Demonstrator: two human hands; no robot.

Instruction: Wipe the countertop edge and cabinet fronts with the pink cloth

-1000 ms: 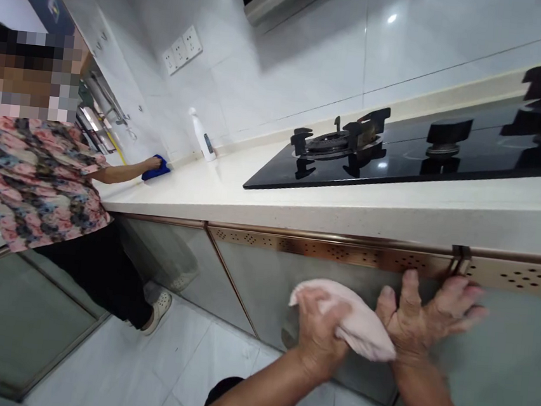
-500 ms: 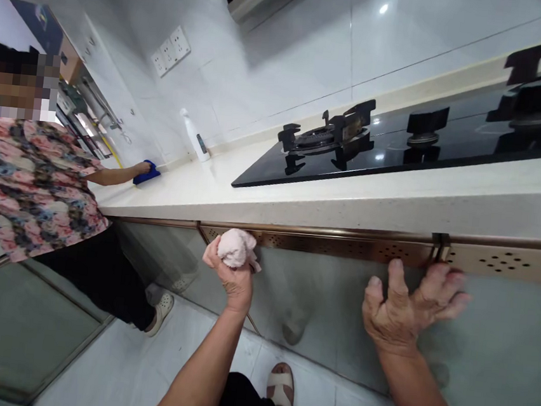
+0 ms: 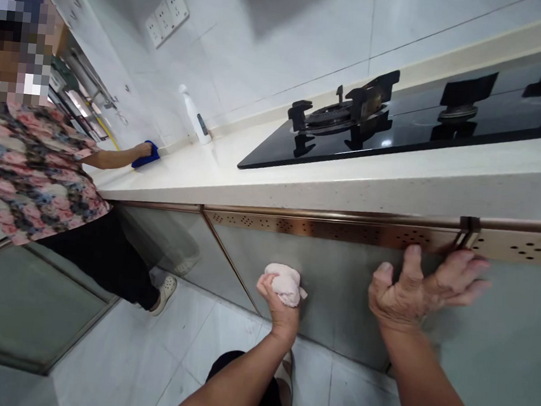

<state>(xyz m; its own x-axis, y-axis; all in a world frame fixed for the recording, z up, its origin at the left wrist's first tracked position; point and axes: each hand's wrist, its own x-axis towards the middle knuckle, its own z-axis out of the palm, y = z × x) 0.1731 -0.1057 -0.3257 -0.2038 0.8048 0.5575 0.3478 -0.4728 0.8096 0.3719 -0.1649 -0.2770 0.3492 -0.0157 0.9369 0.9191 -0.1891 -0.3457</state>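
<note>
Wall & floor are framing a tight kitchen; co-worker is standing far L, a hand on blue rag. Counter is running across, hob sitting on top. Below, door is standing upright, smooth, w/ perforated trim along its top. R hand is splaying, fingers apart, nothing held, tips near trim's R end. L hand is clamping cloth, so it's the nearer one. Cloth is sitting well L of R hand, approx. level, bunched, no clear long axis, in front of door; can't tell if touching.
</note>
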